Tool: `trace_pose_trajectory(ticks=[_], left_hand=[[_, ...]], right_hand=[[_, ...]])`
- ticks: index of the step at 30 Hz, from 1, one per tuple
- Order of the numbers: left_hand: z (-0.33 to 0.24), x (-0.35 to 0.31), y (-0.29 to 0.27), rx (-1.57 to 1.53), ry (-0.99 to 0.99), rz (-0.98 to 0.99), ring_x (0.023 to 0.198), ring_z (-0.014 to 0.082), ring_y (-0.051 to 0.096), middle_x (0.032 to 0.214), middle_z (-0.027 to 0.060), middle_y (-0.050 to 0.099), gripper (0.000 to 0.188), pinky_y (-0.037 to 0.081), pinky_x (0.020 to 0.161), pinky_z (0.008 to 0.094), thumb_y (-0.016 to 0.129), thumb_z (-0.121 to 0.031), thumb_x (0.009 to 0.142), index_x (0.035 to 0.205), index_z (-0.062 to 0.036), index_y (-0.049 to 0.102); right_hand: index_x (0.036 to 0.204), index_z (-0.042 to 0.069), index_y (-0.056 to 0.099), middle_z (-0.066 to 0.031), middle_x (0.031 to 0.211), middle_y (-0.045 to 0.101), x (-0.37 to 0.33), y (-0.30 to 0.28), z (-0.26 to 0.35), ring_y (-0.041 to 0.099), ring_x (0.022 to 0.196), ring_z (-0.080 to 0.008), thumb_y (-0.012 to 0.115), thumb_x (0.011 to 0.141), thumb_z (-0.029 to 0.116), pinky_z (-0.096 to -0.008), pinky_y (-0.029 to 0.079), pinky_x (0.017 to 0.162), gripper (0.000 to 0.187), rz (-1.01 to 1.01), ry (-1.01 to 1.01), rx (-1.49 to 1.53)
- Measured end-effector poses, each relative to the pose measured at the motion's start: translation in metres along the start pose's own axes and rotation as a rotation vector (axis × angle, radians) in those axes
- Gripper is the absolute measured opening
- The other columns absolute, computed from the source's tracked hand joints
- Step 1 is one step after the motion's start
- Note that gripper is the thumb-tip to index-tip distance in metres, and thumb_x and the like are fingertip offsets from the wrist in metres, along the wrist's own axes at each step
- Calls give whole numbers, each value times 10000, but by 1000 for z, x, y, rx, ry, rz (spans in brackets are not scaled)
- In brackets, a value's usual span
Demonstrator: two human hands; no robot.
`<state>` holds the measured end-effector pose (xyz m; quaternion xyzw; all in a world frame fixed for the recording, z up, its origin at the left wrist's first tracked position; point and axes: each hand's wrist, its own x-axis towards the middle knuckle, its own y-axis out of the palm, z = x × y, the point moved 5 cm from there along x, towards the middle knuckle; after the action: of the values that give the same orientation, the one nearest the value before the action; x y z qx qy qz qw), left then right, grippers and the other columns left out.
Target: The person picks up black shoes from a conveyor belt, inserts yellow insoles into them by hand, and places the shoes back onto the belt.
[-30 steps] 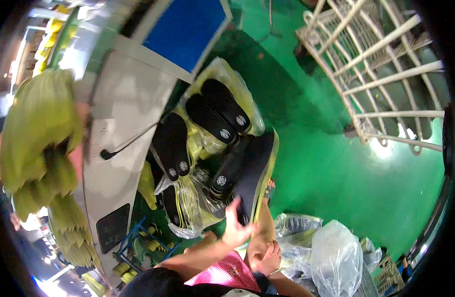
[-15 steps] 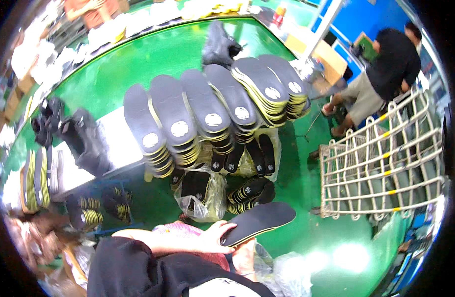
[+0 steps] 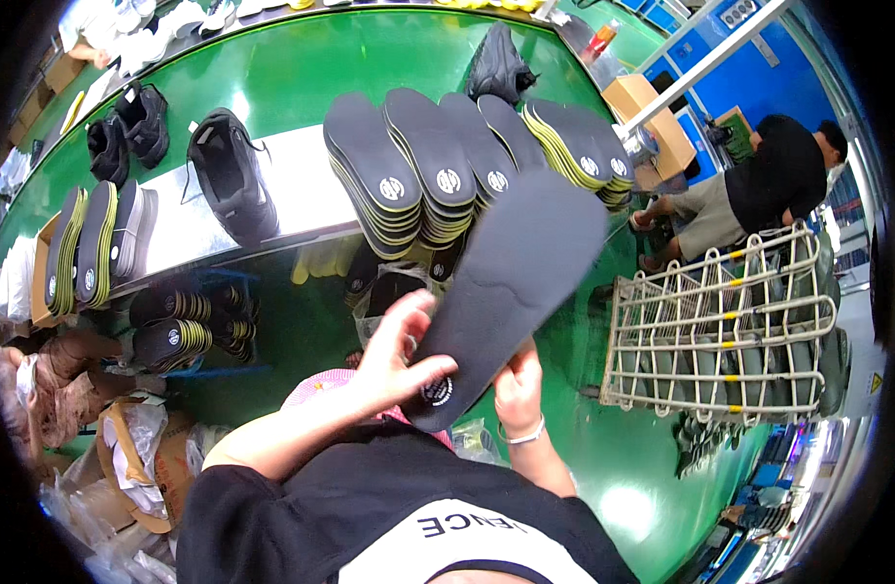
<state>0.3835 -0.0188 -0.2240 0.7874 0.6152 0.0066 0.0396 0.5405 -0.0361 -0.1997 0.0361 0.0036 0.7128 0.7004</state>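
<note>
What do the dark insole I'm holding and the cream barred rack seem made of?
Dark foot-shaped insole: probably foam with matte fabric, its face dull.
Cream barred rack: likely painted or coated metal, its bars slim and smooth.

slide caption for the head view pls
Right hand holds a dark insole, left hand at its badged end, before a row of stacked insoles.
</note>
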Motion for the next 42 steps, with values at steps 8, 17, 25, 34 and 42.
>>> trace_pose_trajectory(ticks=[8, 17, 25, 34, 42], left_hand=[[2, -6, -49, -322, -89, -74, 951, 110, 466, 1013, 24, 482, 479, 381, 841, 279, 628, -59, 735, 1145, -84, 381], [-22, 40, -188, -622, 22, -198, 1104, 194, 409, 1170, 83, 440, 467, 295, 957, 334, 569, -12, 752, 1160, -77, 351], [3, 60, -280, -720, -206, 9, 1148, 203, 376, 1225, 77, 412, 620, 282, 970, 341, 617, -43, 709, 1240, -68, 297], [15, 64, -302, -888, -286, 70, 1180, 186, 339, 1258, 62, 384, 643, 241, 996, 332, 591, 13, 718, 1267, -68, 266], [12, 60, -300, -885, -269, 77, 1167, 185, 363, 1246, 77, 396, 620, 261, 991, 333, 591, 12, 721, 1252, -50, 277]], right_hand=[[1192, -60, 359, -163, 1045, 554, 23, 55, 9, 553, 945, -229, 381, 743, -50, -287, 417, 821, 449, 24, -97, -566], [1199, -20, 355, -122, 1142, 482, 105, 96, -3, 490, 1026, -204, 470, 755, 8, -321, 378, 899, 459, -52, 11, 324], [1171, -23, 387, -95, 1112, 502, 164, 157, -12, 491, 1010, -175, 482, 738, 4, -299, 371, 895, 444, -176, 42, 238], [1080, 14, 460, -153, 1067, 487, 200, 193, 22, 470, 955, -313, 557, 729, 104, -372, 382, 814, 375, -329, -254, -1305], [1025, 36, 448, -130, 1104, 471, 186, 298, 28, 484, 974, -217, 584, 750, 94, -315, 398, 787, 312, 122, -139, -583]])
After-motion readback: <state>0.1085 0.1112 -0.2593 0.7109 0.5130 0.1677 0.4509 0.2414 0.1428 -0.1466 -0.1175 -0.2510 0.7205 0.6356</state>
